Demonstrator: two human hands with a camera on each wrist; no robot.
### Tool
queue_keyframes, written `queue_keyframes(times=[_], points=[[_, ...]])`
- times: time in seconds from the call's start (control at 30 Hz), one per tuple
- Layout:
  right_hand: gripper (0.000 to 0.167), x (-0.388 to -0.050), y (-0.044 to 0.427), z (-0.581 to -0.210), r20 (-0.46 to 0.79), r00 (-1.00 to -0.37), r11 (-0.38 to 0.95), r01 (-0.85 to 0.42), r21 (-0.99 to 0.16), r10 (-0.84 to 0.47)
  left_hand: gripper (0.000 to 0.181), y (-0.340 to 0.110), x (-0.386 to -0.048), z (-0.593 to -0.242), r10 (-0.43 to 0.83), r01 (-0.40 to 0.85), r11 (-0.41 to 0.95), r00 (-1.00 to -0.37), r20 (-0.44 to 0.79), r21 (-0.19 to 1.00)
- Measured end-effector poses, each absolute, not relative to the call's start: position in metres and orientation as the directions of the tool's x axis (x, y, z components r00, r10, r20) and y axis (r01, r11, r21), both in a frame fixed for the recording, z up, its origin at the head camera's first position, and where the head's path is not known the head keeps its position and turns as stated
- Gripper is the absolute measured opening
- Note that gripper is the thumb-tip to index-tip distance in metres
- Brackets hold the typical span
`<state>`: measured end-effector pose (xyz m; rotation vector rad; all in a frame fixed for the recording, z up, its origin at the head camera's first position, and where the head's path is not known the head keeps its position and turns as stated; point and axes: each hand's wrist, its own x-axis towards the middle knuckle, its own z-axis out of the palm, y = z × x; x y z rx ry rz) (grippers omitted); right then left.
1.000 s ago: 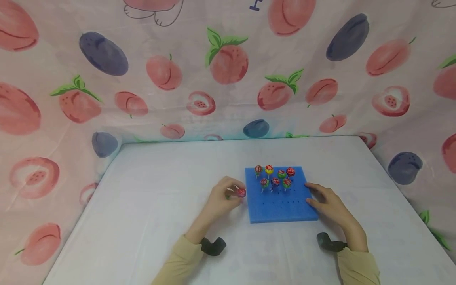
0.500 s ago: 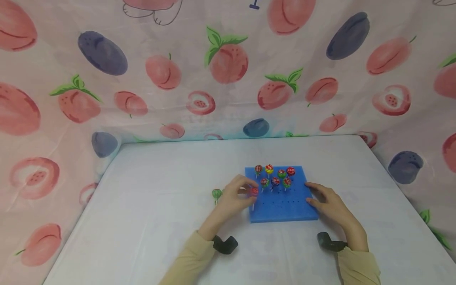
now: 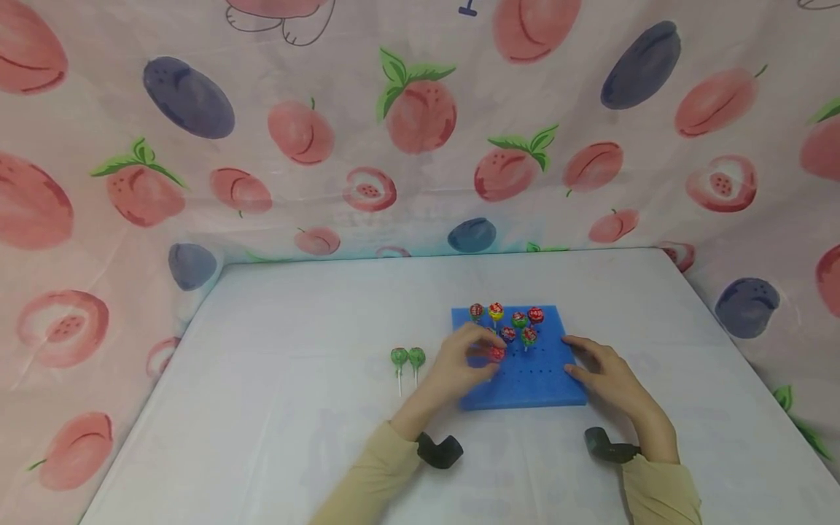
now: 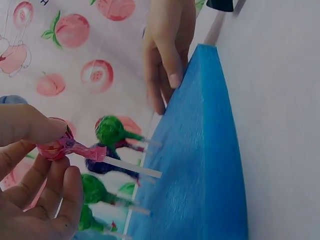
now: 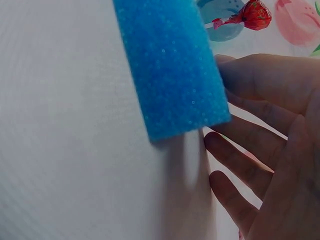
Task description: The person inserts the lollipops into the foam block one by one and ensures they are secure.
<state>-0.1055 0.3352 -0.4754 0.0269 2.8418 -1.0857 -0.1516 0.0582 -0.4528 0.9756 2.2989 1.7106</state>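
Note:
My left hand (image 3: 459,364) pinches a red-wrapped lollipop (image 3: 497,353) between thumb and fingers over a blue foam board (image 3: 525,395). In the left wrist view the lollipop's white stick (image 4: 132,167) points towards the board; its tip seems just off the surface, though contact is hard to tell. Several lollipops stand in the board's back rows, among them a yellow-and-red one (image 3: 495,312) and a green one (image 3: 529,336). Part of the second row is hidden behind my left hand. My right hand (image 3: 607,375) touches the board's right edge with relaxed fingers.
Two green lollipops (image 3: 417,357) lie side by side on the white table (image 3: 295,408), left of the board. Small holes (image 3: 541,372) show in the board's front part. A fruit-print cloth (image 3: 420,182) hangs behind and at both sides.
My left hand has carried the red lollipop rightwards from beside the board to over it, uncovering the two green lollipops on the table. The right hand has stayed at the board's edge.

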Motion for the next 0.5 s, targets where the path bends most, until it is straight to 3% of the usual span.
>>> queue_keyframes(times=[0.5], points=[[0.056,-0.106,0.336,-0.475,-0.079,-0.996,0.742,0.030,-0.670,-0.032,0.031,0.095,-0.145,-0.455,0.546,0.416,0.106,-0.784,0.297,0.903]])
